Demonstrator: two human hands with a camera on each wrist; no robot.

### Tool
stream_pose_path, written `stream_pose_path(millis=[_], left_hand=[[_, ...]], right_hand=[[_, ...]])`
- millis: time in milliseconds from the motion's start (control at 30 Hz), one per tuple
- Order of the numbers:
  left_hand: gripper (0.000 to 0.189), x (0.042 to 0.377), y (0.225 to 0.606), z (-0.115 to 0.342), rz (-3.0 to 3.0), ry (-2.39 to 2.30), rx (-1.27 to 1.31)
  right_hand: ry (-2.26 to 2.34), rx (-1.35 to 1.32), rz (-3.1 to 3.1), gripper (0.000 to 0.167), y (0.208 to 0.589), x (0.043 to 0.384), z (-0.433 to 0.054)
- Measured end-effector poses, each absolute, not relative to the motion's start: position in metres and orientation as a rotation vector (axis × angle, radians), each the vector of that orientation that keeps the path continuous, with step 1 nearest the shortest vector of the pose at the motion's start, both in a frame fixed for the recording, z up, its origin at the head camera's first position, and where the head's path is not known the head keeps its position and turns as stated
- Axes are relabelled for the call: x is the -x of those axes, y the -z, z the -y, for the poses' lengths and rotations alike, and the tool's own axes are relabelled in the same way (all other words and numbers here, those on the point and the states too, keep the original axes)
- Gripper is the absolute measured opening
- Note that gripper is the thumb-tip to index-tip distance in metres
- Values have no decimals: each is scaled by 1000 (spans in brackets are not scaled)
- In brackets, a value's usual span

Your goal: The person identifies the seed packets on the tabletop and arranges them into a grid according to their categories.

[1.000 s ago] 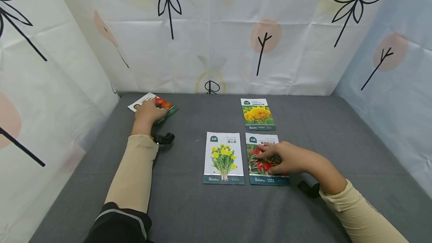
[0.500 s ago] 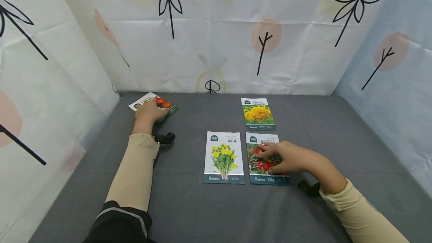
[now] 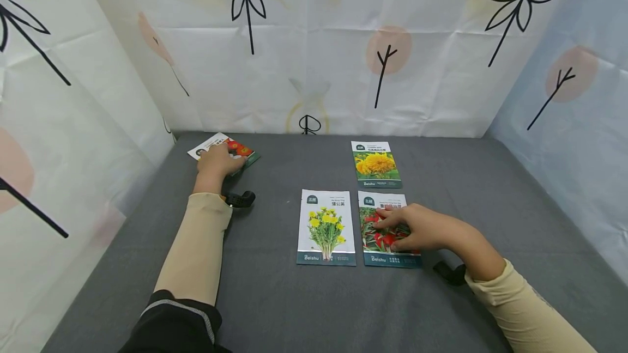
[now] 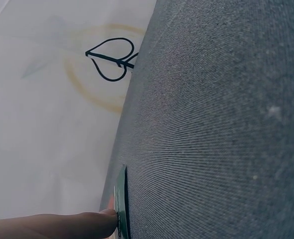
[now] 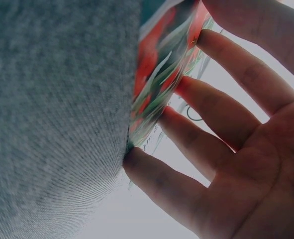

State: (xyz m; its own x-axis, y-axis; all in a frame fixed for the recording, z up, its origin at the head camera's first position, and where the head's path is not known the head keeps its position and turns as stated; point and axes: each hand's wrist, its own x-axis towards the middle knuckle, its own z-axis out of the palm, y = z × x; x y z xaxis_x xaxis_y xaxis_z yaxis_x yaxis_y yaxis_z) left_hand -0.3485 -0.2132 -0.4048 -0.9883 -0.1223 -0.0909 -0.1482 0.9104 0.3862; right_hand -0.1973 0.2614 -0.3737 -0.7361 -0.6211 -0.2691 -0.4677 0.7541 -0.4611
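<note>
On the far left of the table, my left hand (image 3: 216, 165) rests over a seed packet (image 3: 240, 149) with red-orange flowers, which lies at a slant. In the left wrist view the thumb (image 4: 62, 226) touches that packet near its green edge; the other fingers are hidden. My right hand (image 3: 427, 227) lies over a seed packet with red flowers (image 3: 369, 229) at the centre right. Its fingers (image 5: 221, 107) are spread, fingertips on the packet's face in the right wrist view. Beside it lies a white packet with yellow dandelions (image 3: 326, 227).
Behind the red-flower packet lies another packet (image 3: 376, 164), showing a large yellow bloom. The grey cloth-covered table (image 3: 284, 309) meets a white printed backdrop (image 3: 314, 59) at the back and on both sides. A black strap (image 3: 239, 199) is on the left wrist.
Both hands and all the packets hold their places. Only the head view has shifted very slightly.
</note>
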Motion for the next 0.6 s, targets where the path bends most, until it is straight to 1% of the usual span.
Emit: stream_pose_path(millis=[600], left_hand=[[72,349,405,213,-3005,-612,207]], right_hand=[[532,833,-2534,48,374,197,-262]])
